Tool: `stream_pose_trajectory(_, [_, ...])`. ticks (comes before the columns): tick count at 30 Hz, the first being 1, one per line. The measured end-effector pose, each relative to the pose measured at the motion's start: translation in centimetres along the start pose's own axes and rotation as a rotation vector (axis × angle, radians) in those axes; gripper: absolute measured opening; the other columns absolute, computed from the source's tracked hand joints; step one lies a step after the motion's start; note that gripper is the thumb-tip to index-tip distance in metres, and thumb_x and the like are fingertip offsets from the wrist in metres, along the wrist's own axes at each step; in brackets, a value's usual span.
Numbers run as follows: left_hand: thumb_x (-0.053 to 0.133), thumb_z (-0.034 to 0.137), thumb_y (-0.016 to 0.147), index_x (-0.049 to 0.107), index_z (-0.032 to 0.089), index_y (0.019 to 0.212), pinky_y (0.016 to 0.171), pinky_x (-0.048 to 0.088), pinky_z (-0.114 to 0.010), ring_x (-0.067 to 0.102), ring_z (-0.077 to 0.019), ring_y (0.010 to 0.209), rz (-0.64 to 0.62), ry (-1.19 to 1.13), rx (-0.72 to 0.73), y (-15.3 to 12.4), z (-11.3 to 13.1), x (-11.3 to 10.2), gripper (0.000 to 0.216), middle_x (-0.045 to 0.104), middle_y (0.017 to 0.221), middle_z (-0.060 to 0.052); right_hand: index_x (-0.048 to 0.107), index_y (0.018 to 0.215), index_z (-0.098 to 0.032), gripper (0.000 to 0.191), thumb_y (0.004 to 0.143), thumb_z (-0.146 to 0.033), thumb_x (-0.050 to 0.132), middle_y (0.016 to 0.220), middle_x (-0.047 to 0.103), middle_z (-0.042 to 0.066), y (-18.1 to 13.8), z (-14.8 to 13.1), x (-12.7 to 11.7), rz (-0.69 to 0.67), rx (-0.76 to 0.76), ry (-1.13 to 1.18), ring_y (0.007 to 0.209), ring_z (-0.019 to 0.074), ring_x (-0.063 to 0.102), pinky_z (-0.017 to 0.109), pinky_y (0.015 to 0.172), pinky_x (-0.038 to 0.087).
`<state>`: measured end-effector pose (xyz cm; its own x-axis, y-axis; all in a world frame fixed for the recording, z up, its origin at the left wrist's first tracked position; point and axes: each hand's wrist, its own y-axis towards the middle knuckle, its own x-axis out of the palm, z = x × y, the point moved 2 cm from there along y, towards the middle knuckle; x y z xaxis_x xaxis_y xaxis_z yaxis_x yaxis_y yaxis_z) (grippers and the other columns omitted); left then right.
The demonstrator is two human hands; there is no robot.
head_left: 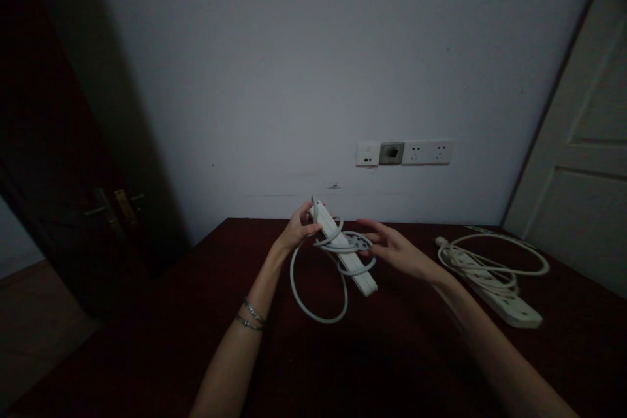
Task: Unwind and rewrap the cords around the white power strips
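Note:
My left hand point(297, 227) is closed around the upper end of a white power strip point(360, 274), thumb on its near side. The strip slants down to the right above the dark red table, with its grey-white cord point(318, 320) looped around it and one large loop hanging at the left. At the strip's right side, my right hand point(392, 247) has its thumb and a bent finger at the cord's plug point(361, 243), in what looks like a loose pinch. Its index finger is stretched out. The strip's socket face is hard to make out.
A second white power strip point(512, 307) lies at the right on the table point(206, 313), its cord point(533, 255) coiled over it. Wall sockets point(426, 153) sit behind the table. A dark door point(53, 144) stands at the left, a pale door point(582, 137) at the right.

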<state>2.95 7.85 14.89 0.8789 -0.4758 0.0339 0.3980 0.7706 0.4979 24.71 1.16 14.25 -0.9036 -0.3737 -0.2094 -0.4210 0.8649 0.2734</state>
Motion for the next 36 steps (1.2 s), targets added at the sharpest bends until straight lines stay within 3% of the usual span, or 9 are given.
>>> stream_pose_trajectory(10, [0.079,0.035,0.052,0.048,0.015,0.112,0.069,0.047,-0.029,0.061,-0.0208,0.083,0.004,0.022,0.094,-0.6,2.2,0.6,0.071,0.064,0.101,-0.013,0.041,0.123,-0.020,0.060,0.066,-0.022,0.061,0.119,0.061,0.013,0.5,0.4,-0.5,0.122,-0.076,0.104,0.101,0.0223,0.062,0.041,0.088,0.049])
stream_pose_trajectory(16, [0.080,0.029,0.052,0.045,0.017,0.110,0.076,0.047,-0.031,0.060,-0.0214,0.090,-0.032,-0.003,0.099,-0.8,2.4,0.4,0.069,0.060,0.110,-0.013,0.043,0.109,-0.021,0.053,0.061,-0.025,0.065,0.116,0.061,0.016,0.8,0.3,-1.1,0.355,-0.125,0.088,0.100,0.0235,0.063,0.040,0.087,0.050])
stream_pose_trajectory(23, [0.079,0.025,0.055,0.043,0.019,0.110,0.080,0.045,-0.032,0.058,-0.0206,0.094,-0.047,-0.017,0.023,-0.5,1.1,0.6,0.066,0.058,0.113,-0.012,0.044,0.100,-0.020,0.049,0.060,-0.029,0.070,0.097,0.068,0.012,0.7,0.2,-1.9,0.577,-0.191,0.029,0.087,0.0222,0.066,0.038,0.079,0.053])
stream_pose_trajectory(31, [0.078,0.023,0.054,0.048,0.016,0.103,0.065,0.042,-0.022,0.053,-0.0105,0.073,-0.076,0.198,-0.111,-0.6,0.6,0.2,0.057,0.055,0.087,-0.001,0.056,0.109,-0.015,0.046,0.067,-0.027,0.066,0.099,0.069,0.014,0.4,0.6,-2.4,0.553,-0.175,-0.045,0.087,0.0239,0.067,0.040,0.081,0.052])
stream_pose_trajectory(36, [0.078,0.022,0.054,0.049,0.015,0.099,0.073,0.042,-0.027,0.056,-0.0151,0.082,-0.088,0.133,-0.096,-0.7,0.4,-0.2,0.053,0.058,0.094,-0.005,0.055,0.117,-0.015,0.047,0.074,-0.031,0.062,0.098,0.070,0.012,0.4,1.0,-1.8,0.475,-0.223,-0.109,0.093,0.0234,0.066,0.041,0.086,0.051])
